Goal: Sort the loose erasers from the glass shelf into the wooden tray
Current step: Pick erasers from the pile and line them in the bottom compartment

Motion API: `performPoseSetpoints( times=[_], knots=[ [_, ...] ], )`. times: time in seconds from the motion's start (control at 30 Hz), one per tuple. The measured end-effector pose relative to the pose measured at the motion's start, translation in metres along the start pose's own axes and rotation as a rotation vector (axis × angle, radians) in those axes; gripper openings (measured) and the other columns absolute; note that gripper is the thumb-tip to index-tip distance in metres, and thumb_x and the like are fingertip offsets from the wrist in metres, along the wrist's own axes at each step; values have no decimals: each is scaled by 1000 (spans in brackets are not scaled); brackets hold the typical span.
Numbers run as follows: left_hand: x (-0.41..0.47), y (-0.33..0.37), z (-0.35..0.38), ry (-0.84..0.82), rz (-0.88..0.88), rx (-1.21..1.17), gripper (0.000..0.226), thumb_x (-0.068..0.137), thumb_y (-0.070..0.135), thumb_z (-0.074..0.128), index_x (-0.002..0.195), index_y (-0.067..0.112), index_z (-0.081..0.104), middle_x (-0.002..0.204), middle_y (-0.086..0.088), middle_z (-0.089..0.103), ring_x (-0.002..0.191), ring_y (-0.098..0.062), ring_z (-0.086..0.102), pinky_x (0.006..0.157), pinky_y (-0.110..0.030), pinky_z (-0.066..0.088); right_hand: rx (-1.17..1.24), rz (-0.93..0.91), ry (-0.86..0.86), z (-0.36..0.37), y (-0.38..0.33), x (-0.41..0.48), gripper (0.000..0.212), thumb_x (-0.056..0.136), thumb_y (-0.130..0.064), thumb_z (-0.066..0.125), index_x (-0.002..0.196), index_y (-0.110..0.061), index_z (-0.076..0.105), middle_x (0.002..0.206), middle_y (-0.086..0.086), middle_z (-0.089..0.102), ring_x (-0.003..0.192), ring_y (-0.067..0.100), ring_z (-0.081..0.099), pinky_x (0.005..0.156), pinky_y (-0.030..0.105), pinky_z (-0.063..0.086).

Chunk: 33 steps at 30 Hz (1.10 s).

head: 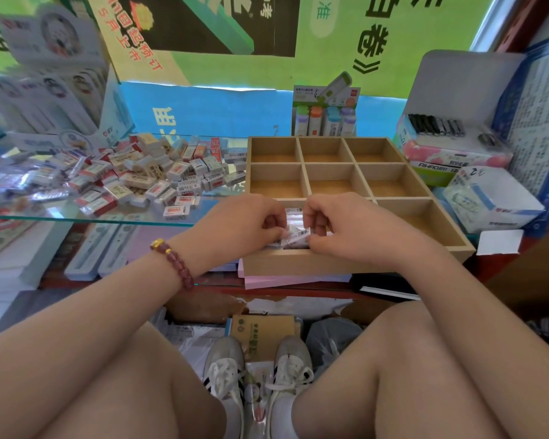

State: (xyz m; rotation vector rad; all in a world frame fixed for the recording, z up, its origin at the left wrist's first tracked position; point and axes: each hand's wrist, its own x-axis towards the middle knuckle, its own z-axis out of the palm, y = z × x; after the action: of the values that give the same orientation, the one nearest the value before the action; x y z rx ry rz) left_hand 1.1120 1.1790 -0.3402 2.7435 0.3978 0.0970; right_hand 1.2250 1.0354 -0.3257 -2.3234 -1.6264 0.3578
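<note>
Seating erasers [293, 237] in a bottom-row tray [330, 263] cell, left hand [244, 223] and right hand [341, 228] pinched them with curled fingers; the next step probably needed release, then the centre-left pile [140, 172].

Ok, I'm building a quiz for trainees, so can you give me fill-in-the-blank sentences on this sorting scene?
1. The wooden tray is divided into ____ compartments.
2. The pile of loose erasers lies on the glass shelf to the tray's ____ side.
3. The bead bracelet sits on the person's ____ wrist.
4. The left hand and right hand both pinch white erasers over the tray's ____ row.
Missing words: nine; left; left; front.
</note>
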Motion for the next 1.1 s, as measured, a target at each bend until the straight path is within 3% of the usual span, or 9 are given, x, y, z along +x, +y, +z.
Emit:
performPoseSetpoints(
  times=[0.13,0.37,0.5,0.63,0.87,1.1],
  knots=[
    [2,1,0,-1,9,-21,3,88,28,61,85,26,62,88,7,65,86,-10,60,80,-31,51,-4,-27,-22,-3,-1,0,12,84,-24,63,87,-25,52,83,-7,59,73,7,54,60,23,43],
    [3,-1,1,-12,-7,-87,4,87,27,63,86,24,66,84,7,66,84,-10,61,79,-32,52,92,35,-87,-4,5,1,11,85,-22,65,81,-24,55,83,-6,57,73,7,52,57,20,34],
    [4,-2,1,-31,-11,-105,3,87,27,64,85,25,66,84,7,67,83,-9,62,78,-31,53,-13,57,-90,-3,7,3,11,89,-37,59,92,-26,60,97,-6,54,84,10,55,68,26,48],
    [5,-2,0,-41,-19,-109,3,87,27,63,84,27,64,84,9,66,83,-8,62,76,-27,52,-55,74,-23,-1,4,5,20,88,-45,60,96,-28,64,101,-7,48,87,9,53,68,22,44],
    [4,-1,-2,-50,-15,-77,9,85,17,64,88,25,66,86,8,66,85,-9,61,77,-26,50,-50,60,-22,4,2,14,31,82,-34,71,109,-30,56,102,-9,47,91,10,52,73,23,44],
    [4,-3,-3,-86,-25,-100,24,81,3,64,95,23,63,86,9,68,85,-7,62,83,-29,51,39,-19,19,2,2,19,12,88,-25,64,99,-29,66,82,-18,54,67,-3,46,59,16,35]
  ],
)
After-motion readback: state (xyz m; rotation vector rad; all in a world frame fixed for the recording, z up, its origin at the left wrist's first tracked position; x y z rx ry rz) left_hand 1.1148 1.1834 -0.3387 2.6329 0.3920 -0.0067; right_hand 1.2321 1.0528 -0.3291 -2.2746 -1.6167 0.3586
